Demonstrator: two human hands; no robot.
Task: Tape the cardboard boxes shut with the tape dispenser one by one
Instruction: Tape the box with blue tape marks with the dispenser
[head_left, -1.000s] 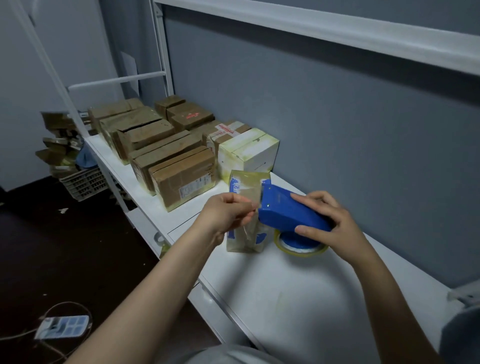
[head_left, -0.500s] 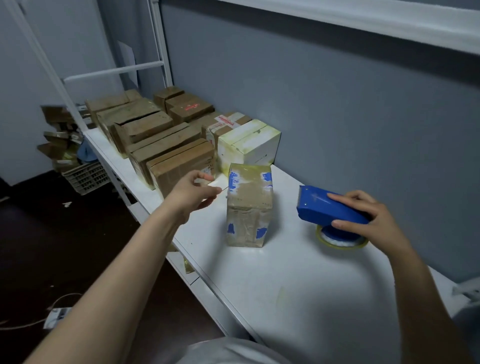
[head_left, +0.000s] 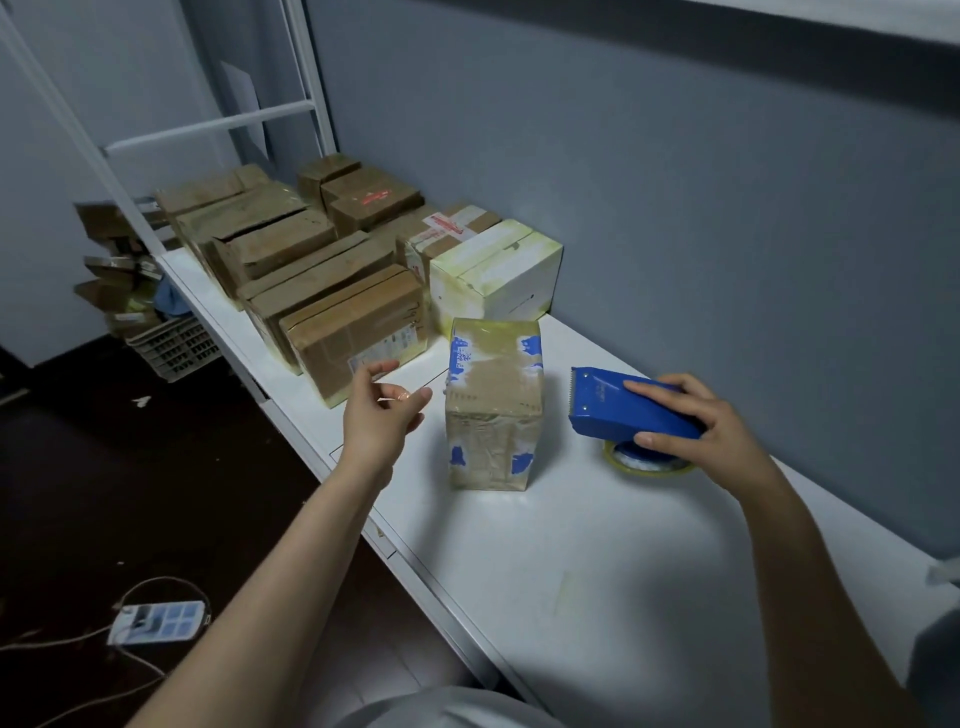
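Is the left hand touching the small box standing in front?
Apart. The head view shows a strip of white table between the left hand and the small box.

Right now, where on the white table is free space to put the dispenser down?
The widest bare patch of the table is the near part, in front of the small taped box and the tape dispenser in the right hand. The far end is crowded with cardboard boxes.
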